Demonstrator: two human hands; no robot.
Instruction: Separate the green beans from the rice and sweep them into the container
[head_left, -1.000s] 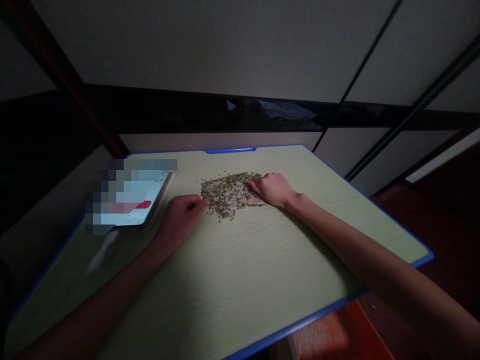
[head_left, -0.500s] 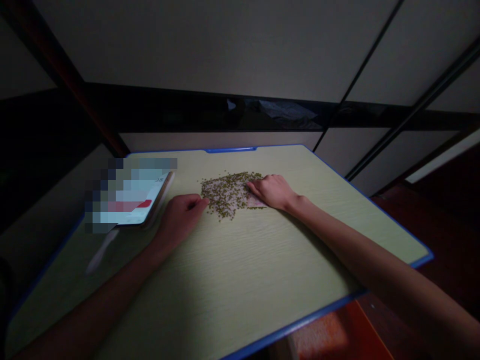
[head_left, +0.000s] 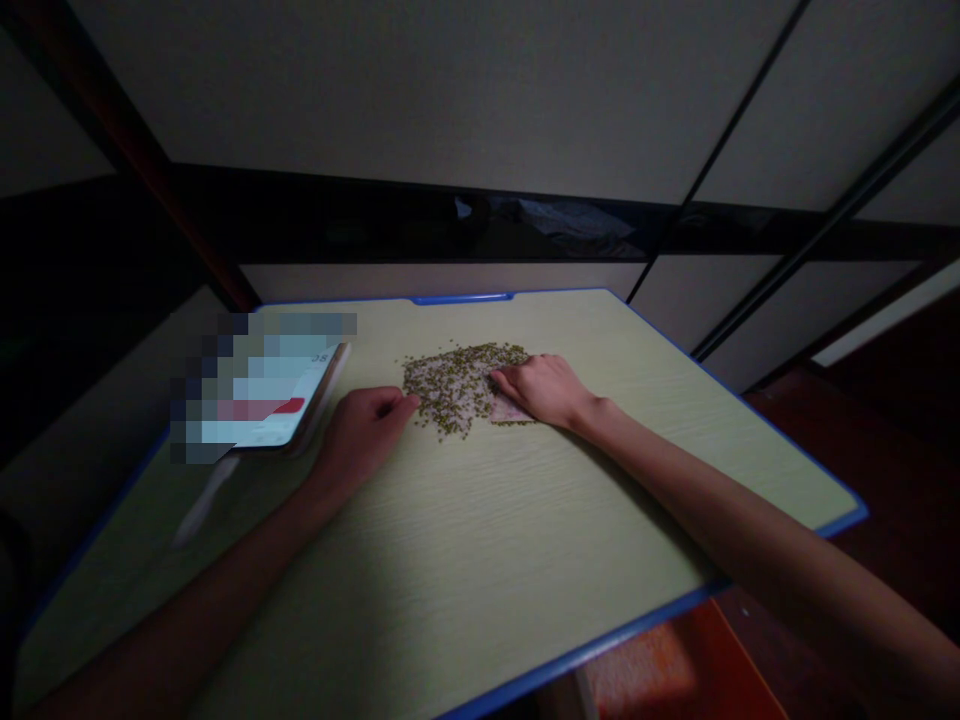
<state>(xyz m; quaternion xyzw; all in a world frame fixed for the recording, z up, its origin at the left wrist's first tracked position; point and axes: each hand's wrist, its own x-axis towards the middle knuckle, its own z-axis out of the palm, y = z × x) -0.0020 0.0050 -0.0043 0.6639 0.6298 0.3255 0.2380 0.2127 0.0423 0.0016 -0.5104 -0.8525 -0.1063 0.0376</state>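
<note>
Small green beans, like mung beans, lie loosely spread with paler whitish-pink patches among them. A flat pinkish surface, perhaps a sheet, shows at their lower right. My left hand rests at the left edge of the spread, closed, its thumb and finger tips together beside the beans. On the right side, my right hand lies over the spread and the pinkish patch with its fingers curled under. Whatever is between the fingers of either hand is hidden or too small to make out.
The pale wood-look table has a blue rim. At left stands a lit tablet or phone, partly pixelated, with a white cable below it. Cabinet panels rise behind. An orange-red object is under the front edge.
My right hand has shifted slightly towards me, and more of the pinkish patch shows beside it. My left hand stays nearly still.
</note>
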